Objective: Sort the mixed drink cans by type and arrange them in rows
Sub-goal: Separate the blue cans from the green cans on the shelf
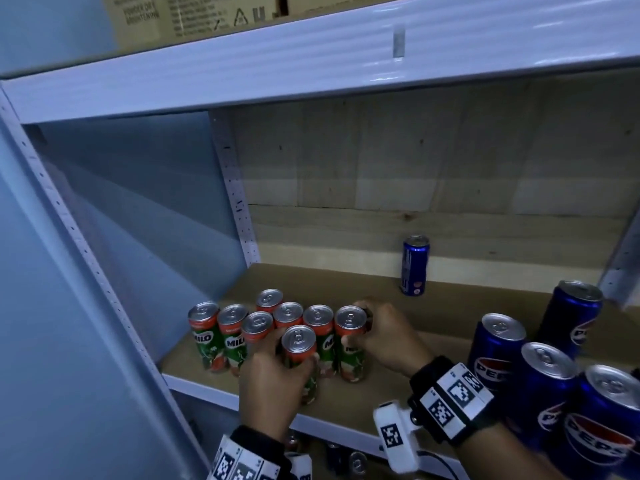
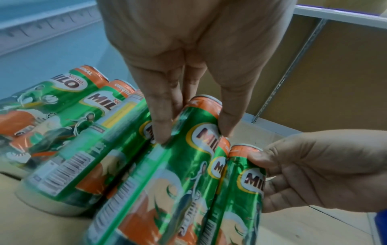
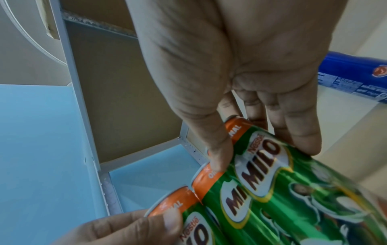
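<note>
Several green-and-orange Milo cans (image 1: pixel 258 323) stand bunched at the front left of the cardboard-lined shelf (image 1: pixel 446 323). My left hand (image 1: pixel 292 355) grips the foremost Milo can (image 1: pixel 298 337) from the front, with fingers and thumb round its upper body (image 2: pixel 188 149). My right hand (image 1: pixel 356 327) holds the rightmost Milo can (image 1: pixel 350 317) near its top, thumb in front and fingers behind (image 3: pixel 272 165). Several blue Pepsi cans (image 1: pixel 498 344) stand at the front right. One blue can (image 1: pixel 415 265) stands alone against the back wall.
A white metal upright (image 1: pixel 239 202) and a blue side panel (image 1: pixel 138 220) close off the left. The upper shelf board (image 1: pixel 311 57) carries a cardboard box (image 1: pixel 194 15). More cans show on the level below (image 1: pixel 356 462). Bare shelf lies between the Milo group and the lone blue can.
</note>
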